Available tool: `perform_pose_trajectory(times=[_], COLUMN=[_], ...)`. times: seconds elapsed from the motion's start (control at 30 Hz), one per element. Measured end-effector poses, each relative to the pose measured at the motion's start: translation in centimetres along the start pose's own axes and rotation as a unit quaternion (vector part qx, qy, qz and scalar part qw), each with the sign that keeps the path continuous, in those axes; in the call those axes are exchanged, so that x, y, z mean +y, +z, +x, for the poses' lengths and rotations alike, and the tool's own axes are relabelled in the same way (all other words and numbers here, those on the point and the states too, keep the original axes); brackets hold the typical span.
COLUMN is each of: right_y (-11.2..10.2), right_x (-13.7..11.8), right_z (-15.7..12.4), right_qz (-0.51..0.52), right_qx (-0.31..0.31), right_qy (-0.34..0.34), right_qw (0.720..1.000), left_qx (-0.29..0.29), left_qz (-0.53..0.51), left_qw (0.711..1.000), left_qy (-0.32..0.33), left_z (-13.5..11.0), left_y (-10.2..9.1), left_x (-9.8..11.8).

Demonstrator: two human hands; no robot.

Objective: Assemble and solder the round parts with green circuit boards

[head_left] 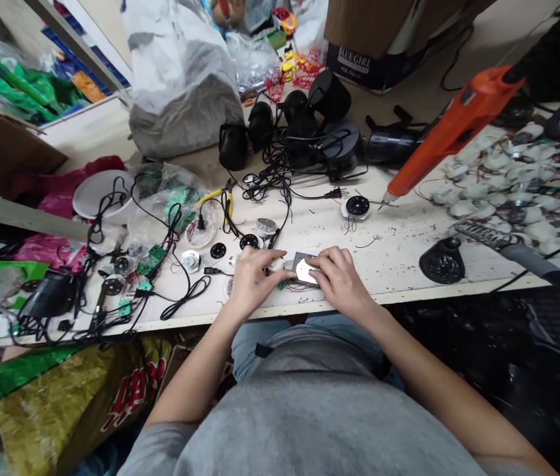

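My left hand (254, 283) and my right hand (339, 279) meet over a small dark rectangular module with a shiny silver face (304, 270), near the table's front edge. The right fingers press on its top. The left fingers pinch a white plastic piece (277, 266) at its left end, and a sliver of green circuit board (284, 284) shows below. Close to my left hand lie a black round disc (248, 241) and a silver cylindrical part (266, 227). Part of the module is hidden by my fingers.
The white workbench (339, 264) is crowded with tangled black cables (270, 178), black speaker housings (299, 109), green circuit boards (157, 252) and yellow-handled pliers (225, 201). An orange soldering iron (453, 125) lies at the right beside a heap of white round parts (508, 178).
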State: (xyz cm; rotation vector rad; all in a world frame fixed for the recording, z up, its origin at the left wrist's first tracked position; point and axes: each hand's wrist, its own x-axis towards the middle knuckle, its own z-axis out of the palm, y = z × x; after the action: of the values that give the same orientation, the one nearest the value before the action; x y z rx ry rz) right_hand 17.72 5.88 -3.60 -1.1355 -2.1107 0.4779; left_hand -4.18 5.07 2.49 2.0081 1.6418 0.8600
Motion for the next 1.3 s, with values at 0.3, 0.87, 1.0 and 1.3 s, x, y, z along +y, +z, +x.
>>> perform_pose_trajectory(times=[0.3,0.87,1.0,1.3], right_y=[0.2,0.7,1.0,1.2], right_x=[0.1,-0.2,-0.3,-0.3], right_z=[-0.4,-0.4,-0.5,-0.5], right_qz=[0.013,0.078,0.083,0.089], right_qx=[0.03,0.025,0.039,0.05], right_qy=[0.014,0.031,0.041,0.04], right_qw=[0.999,0.996,0.995,0.994], left_qx=[-0.062,0.016,0.005,-0.058], left_qz=[-0.173,-0.128,-0.08,0.037], left_qw=[0.983,0.986,0.985,0.977], left_qy=[-0.022,0.103,0.154,0.199], left_z=[0.3,-0.9,-0.8,-0.3], left_y=[-2.6,3.2,3.5,3.9], left_x=[-0.7,0.5,0.6,1.4])
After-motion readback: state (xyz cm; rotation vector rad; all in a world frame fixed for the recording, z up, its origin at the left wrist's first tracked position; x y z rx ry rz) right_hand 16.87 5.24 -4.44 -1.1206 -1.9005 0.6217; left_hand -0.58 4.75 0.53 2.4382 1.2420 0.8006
